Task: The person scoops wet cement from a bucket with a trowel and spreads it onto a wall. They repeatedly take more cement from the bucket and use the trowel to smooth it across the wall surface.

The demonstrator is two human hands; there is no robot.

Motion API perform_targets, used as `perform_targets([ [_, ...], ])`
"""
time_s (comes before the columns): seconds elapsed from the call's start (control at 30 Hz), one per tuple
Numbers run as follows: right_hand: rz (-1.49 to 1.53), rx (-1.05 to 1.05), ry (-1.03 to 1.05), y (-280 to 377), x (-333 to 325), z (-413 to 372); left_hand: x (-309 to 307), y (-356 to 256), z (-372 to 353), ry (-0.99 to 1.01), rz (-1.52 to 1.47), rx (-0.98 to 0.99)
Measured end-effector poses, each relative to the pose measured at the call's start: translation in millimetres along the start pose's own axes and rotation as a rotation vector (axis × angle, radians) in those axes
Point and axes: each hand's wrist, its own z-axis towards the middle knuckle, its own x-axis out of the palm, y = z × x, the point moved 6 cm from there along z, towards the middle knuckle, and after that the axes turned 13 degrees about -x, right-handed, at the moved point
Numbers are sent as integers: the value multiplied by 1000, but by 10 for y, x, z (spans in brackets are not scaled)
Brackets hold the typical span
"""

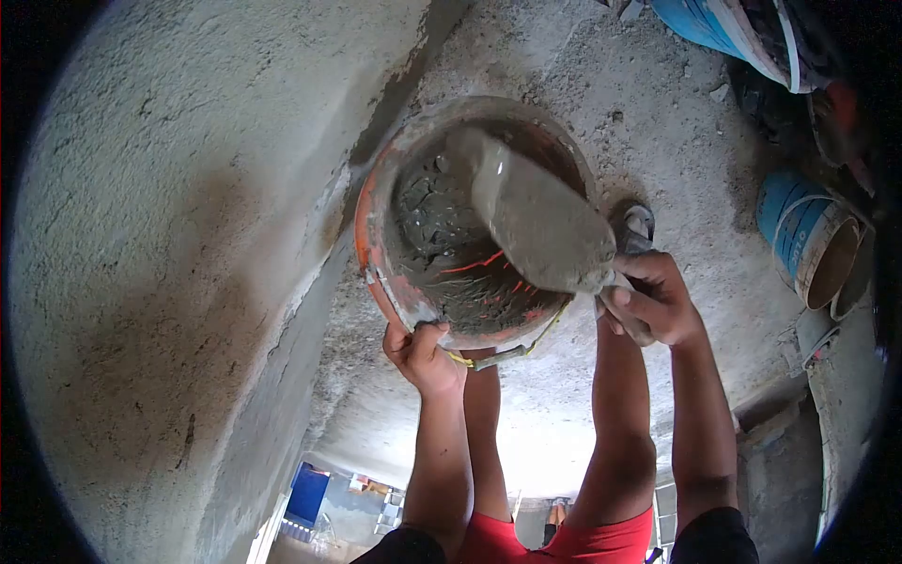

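An orange bucket (368,221), its rim crusted with grey, holds wet grey mortar (427,211). My left hand (421,357) grips the near-left part of that rim, thumb on top and fingers outside. In my right hand (653,301) is the handle of a trowel (545,221). Mortar coats the trowel's blade, which slants over the bucket's opening; its far tip is blurred against the mortar. Streaks of orange show through on the inner wall. A wire handle (503,356) with a grip hangs at the bucket's near side.
A rough plastered wall (188,235) rises on the left. On the right of the dusty concrete floor (695,160) lies a blue and white bucket (799,235) on its side. Another blue container (723,33) is at the top right. My legs are below the orange bucket.
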Motion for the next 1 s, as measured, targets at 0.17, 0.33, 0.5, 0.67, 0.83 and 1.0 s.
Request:
perform_targets([
  [0.17,21,-83,-115,21,152,396,-94,9,25,-81,62,42],
  [0.33,20,-86,-380,-250,74,1026,-469,316,36,-82,142,-20],
  [0.5,-204,-194,-496,-718,61,1811,-533,488,31,-228,41,-106],
  [0.67,-607,-470,-566,-548,1021,2130,-882,857,48,-177,92,-193],
  [0.83,-371,-545,-608,-409,1482,1517,-331,705,-54,-154,-102,-334],
  [1.0,-209,-241,-702,-795,797,1531,-573,902,2,-199,118,-270],
])
